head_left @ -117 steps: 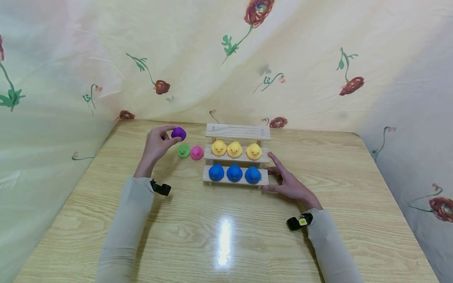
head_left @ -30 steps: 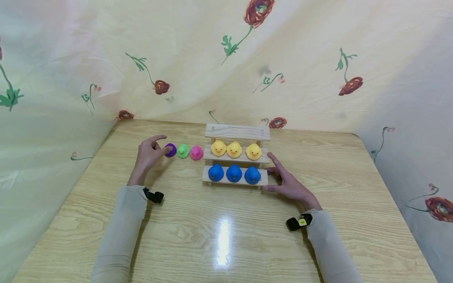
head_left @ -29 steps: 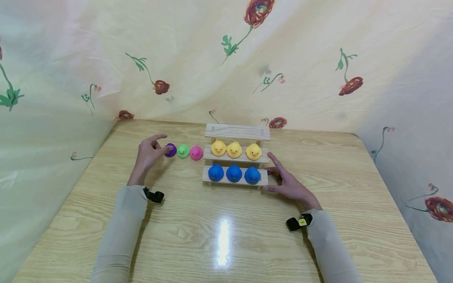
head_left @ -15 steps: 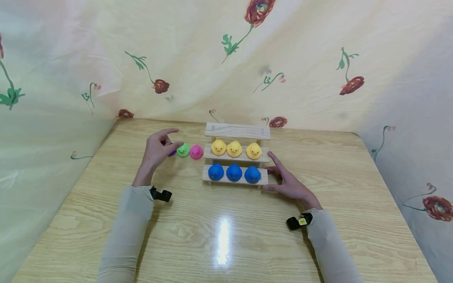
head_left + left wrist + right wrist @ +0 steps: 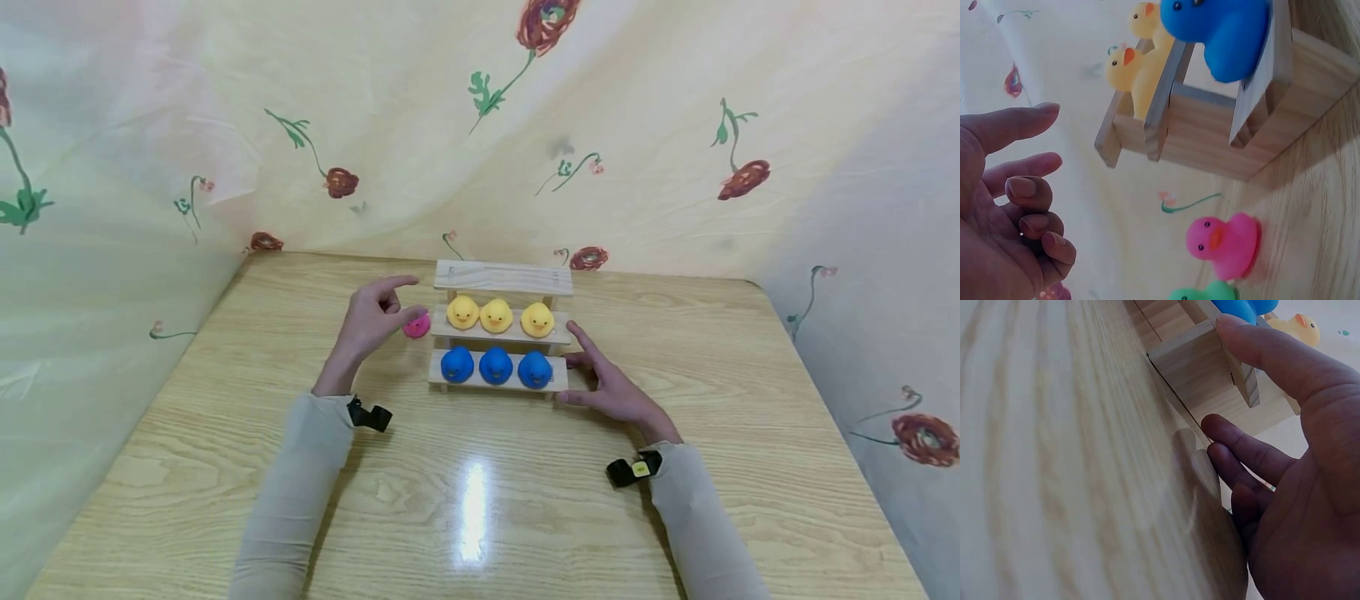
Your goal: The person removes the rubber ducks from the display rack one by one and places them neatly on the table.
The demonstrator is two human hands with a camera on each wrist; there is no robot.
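My left hand hovers at the left end of a stepped wooden shelf, thumb and index finger spread with nothing between them. In the head view its thumb partly covers a pink rubber duck on the table. The left wrist view shows the pink duck below the fingers and part of a green duck beside it; the purple duck is hidden. My right hand rests at the shelf's right end, thumb tip at the front tier and fingertips against the side. Three yellow ducks sit on the middle tier, three blue ducks on the front one.
The shelf stands on a light wood-grain table. A flowered cloth hangs behind the table and along its sides. Nothing stands on the shelf's top tier.
The left hand set the purple duck down left of the green one, let go, and moved right over the green duck to the pink one. The right hand stayed at the shelf.
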